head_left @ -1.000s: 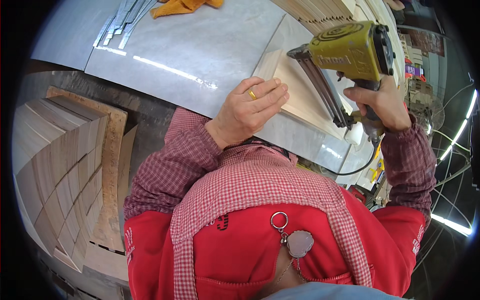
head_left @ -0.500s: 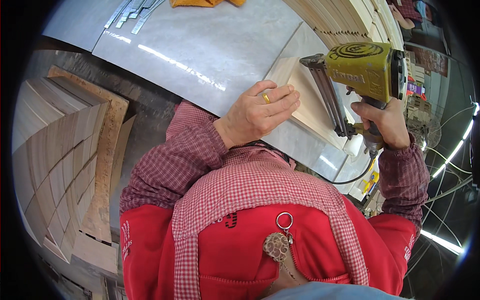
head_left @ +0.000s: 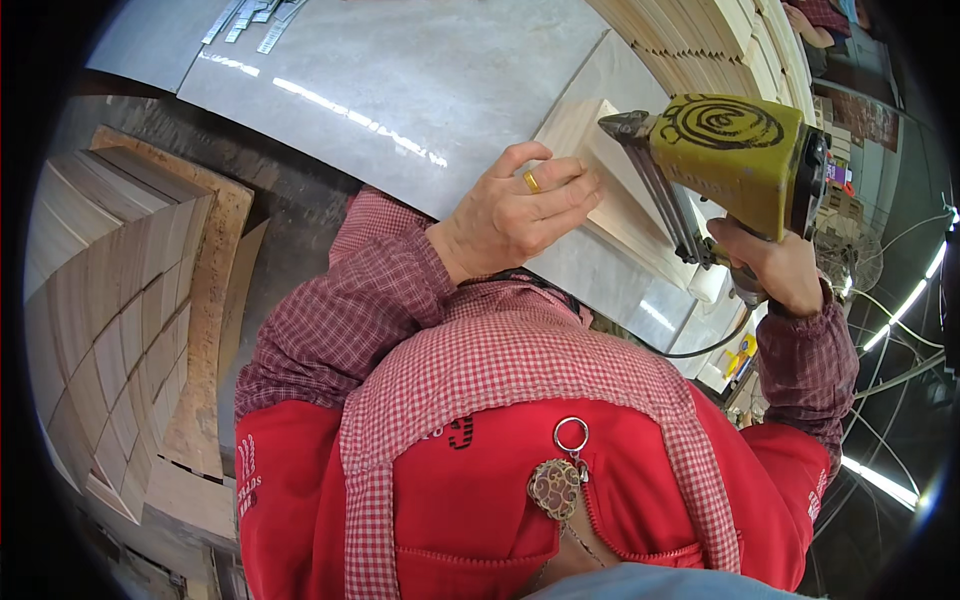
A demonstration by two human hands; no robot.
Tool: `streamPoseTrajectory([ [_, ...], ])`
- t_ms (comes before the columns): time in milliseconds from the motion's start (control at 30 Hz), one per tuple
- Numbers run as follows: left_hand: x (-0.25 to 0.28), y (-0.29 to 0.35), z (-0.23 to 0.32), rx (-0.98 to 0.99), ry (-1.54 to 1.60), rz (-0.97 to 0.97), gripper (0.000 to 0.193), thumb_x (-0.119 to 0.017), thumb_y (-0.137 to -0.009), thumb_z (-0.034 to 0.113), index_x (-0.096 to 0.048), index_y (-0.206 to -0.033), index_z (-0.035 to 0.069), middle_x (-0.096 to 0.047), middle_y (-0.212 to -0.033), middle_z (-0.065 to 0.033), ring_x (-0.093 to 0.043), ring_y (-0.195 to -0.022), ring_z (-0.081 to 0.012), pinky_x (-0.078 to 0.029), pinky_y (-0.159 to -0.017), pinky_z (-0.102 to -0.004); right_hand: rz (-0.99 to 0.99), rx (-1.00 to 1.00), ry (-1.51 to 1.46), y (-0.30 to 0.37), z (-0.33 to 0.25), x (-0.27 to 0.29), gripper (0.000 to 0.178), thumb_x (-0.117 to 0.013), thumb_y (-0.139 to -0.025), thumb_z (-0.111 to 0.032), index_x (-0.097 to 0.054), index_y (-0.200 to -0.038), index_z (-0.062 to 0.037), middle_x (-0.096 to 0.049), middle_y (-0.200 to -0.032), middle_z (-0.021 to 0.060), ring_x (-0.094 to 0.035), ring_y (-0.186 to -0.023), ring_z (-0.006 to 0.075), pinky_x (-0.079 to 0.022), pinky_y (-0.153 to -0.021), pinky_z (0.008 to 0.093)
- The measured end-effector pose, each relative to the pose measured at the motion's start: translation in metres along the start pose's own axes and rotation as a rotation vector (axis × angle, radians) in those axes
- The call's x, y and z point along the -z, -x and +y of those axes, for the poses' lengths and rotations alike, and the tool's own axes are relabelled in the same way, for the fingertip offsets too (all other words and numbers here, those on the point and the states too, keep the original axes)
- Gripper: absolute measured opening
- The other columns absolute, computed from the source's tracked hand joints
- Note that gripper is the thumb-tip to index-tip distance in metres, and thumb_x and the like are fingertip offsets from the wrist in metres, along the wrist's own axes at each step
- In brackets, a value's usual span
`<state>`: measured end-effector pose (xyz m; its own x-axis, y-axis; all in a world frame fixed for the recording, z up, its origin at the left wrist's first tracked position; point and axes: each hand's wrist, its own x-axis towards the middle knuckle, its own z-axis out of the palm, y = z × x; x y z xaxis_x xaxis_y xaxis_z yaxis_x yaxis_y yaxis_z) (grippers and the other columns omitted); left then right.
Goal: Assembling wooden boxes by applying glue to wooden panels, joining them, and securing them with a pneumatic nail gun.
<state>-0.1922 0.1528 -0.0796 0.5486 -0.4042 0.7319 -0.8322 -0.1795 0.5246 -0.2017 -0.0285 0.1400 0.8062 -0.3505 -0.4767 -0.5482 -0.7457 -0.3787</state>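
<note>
My right hand (head_left: pixel 785 268) is wrapped round the handle of a yellow-green nail gun (head_left: pixel 735 155). The gun's dark nose points left, over the far end of a pale wooden board (head_left: pixel 630 228), and its slanted magazine runs back toward me. A hose hangs from the bottom of the handle. On the board's left side lies my left hand (head_left: pixel 522 212), fingers curled together against the wood, a gold ring on one of them. Its fingertips are partly hidden. Whether the nose touches the board I cannot tell.
Grey table panels (head_left: pixel 400 85) carry the work. Several metal nail strips (head_left: pixel 255 20) lie at the far left, and long stacked wooden pieces (head_left: pixel 695 60) rise at the far right. A pile of boards (head_left: pixel 120 320) stands at left below the table. A white roll (head_left: pixel 707 283) sits near the gun.
The nail gun has tilted, showing more of its top, and shifted slightly right. My left hand stays almost in place at the board. The orange cloth at the far edge has left view.
</note>
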Motion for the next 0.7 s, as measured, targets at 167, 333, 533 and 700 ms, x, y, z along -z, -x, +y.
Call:
streamPoseTrajectory([
  [167, 0.002, -0.003, 0.000, 0.003, -0.026, 0.002, 0.030, -0.060, -0.077, 0.005, -0.067, -0.106, 0.011, -0.064, -0.115, 0.0025, -0.056, -0.102, -0.0121, -0.035, -0.096, -0.0353, -0.093, 0.145, 0.116, -0.002, 0.013, 0.002, 0.051, -0.071, -0.062, -0.002, -0.054, -0.110, 0.0005, -0.063, -0.091, 0.0129, -0.060, -0.075, 0.0231, -0.049, -0.068, 0.0324],
  [333, 0.002, -0.003, -0.001, 0.002, -0.021, 0.004, 0.030, -0.061, -0.077, 0.006, -0.067, -0.106, 0.012, -0.064, -0.115, 0.0027, -0.056, -0.104, -0.0126, -0.035, -0.096, -0.0361, -0.125, 0.175, 0.162, -0.003, 0.015, 0.002, 0.054, -0.073, -0.061, -0.002, -0.055, -0.111, 0.0002, -0.064, -0.098, 0.0136, -0.061, -0.081, 0.0260, -0.049, -0.074, 0.0360],
  [533, 0.001, -0.002, -0.002, 0.006, -0.020, 0.008, 0.030, -0.061, -0.078, 0.006, -0.067, -0.107, 0.012, -0.064, -0.115, 0.0029, -0.056, -0.105, -0.0127, -0.035, -0.096, -0.0365, -0.172, 0.070, 0.178, -0.003, 0.018, 0.003, 0.052, -0.074, -0.062, -0.003, -0.055, -0.111, 0.0002, -0.064, -0.098, 0.0137, -0.061, -0.080, 0.0261, -0.050, -0.072, 0.0346],
  [700, 0.000, -0.002, -0.002, 0.001, -0.036, 0.006, 0.029, -0.061, -0.078, 0.006, -0.067, -0.106, 0.012, -0.063, -0.116, 0.0027, -0.056, -0.105, -0.0126, -0.034, -0.096, -0.0358, -0.163, 0.227, 0.237, -0.004, 0.023, 0.004, 0.051, -0.075, -0.063, -0.003, -0.056, -0.110, 0.0007, -0.064, -0.099, 0.0138, -0.062, -0.081, 0.0258, -0.050, -0.071, 0.0338],
])
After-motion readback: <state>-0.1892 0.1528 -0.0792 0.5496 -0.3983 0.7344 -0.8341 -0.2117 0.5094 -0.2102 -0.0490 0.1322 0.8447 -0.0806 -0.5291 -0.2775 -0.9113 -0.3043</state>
